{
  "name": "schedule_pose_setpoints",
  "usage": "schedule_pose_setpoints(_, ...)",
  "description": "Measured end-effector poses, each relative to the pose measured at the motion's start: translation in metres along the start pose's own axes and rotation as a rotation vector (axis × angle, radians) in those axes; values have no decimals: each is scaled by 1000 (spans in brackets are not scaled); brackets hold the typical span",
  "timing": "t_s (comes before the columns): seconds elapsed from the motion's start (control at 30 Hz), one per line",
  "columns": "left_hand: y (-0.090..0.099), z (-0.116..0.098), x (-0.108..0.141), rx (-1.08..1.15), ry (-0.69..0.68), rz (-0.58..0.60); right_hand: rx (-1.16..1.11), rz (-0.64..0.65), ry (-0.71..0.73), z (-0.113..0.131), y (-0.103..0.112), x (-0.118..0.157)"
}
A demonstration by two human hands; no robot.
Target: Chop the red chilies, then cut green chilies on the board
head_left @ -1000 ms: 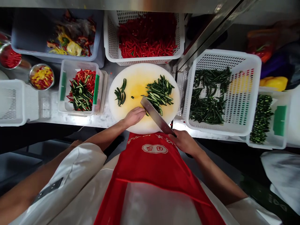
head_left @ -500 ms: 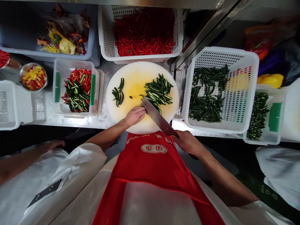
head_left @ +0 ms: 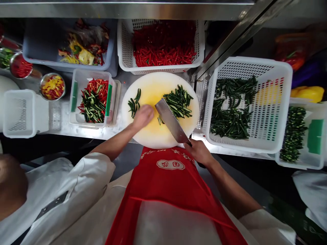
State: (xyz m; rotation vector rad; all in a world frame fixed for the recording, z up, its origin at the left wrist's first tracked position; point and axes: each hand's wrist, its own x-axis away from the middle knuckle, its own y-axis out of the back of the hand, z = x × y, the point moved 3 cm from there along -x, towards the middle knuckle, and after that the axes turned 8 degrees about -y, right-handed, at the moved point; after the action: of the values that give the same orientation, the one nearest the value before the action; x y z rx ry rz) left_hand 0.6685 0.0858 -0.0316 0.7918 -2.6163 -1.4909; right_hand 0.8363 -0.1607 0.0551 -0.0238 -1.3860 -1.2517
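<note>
on the round white board (head_left: 153, 136), the knife (head_left: 171, 120) slants from the middle over the near edge. the pile of cut green peppers (head_left: 179, 103) sits to its far right. your left hand (head_left: 143, 116) has just moved left, toward a few dark green peppers (head_left: 132, 106). green bits (head_left: 160, 120) now show beside the knife, so a cut is probably done. your right hand (head_left: 200, 151) is wrapped tight around the knife's near end. your left hand looks curled but blurry; i can't tell if it holds anything.
</note>
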Motion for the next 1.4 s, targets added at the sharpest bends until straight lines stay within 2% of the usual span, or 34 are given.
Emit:
schedule_pose_setpoints(0.03,11,16,-8,-78,155,-58,-2,8,11,-4,2,7)
schedule_pose_setpoints(0.1,27,43,-21,-197,399,-75,19,59,40,-10,4,22)
schedule_pose_setpoints(0.13,30,51,-27,-229,461,-42,40,90,55,-11,4,27)
schedule_pose_setpoints(0.2,30,56,-34,-256,487,34,76,147,78,-13,2,33)
schedule_pose_setpoints(0.3,21,46,-37,-258,451,62,57,170,67,-16,-4,31)
schedule_pose_setpoints(0.43,8,36,-33,-180,420,110,-7,78,7,-24,-7,24)
schedule_pose_setpoints(0.5,7,31,-32,-112,417,128,-28,45,-4,-27,-7,22)
schedule_pose_setpoints(0.57,11,22,-30,-48,390,84,-32,33,-18,-28,-7,22)
schedule_pose_setpoints(0.63,14,3,-25,9,284,-4,-44,28,-24,-28,-8,22)
schedule_pose_setpoints(0.7,10,-23,-16,56,107,-57,-71,32,-26,-28,-9,22)
schedule_pose_setpoints(0.8,-10,-59,6,86,-117,5,-93,41,-51,-29,-12,22)
schedule_pose_setpoints(0.9,-34,-77,30,94,-206,100,-84,47,-56,-31,-13,24)
schedule_pose_setpoints(1.03,-44,-77,48,145,-218,125,-21,64,-40,-28,-13,30)
schedule_pose_setpoints(1.2,-43,-69,47,161,-204,104,103,53,-32,-23,-9,42)
schedule_pose_setpoints(1.4,-51,-69,51,180,-249,130,131,110,16,-23,0,60)
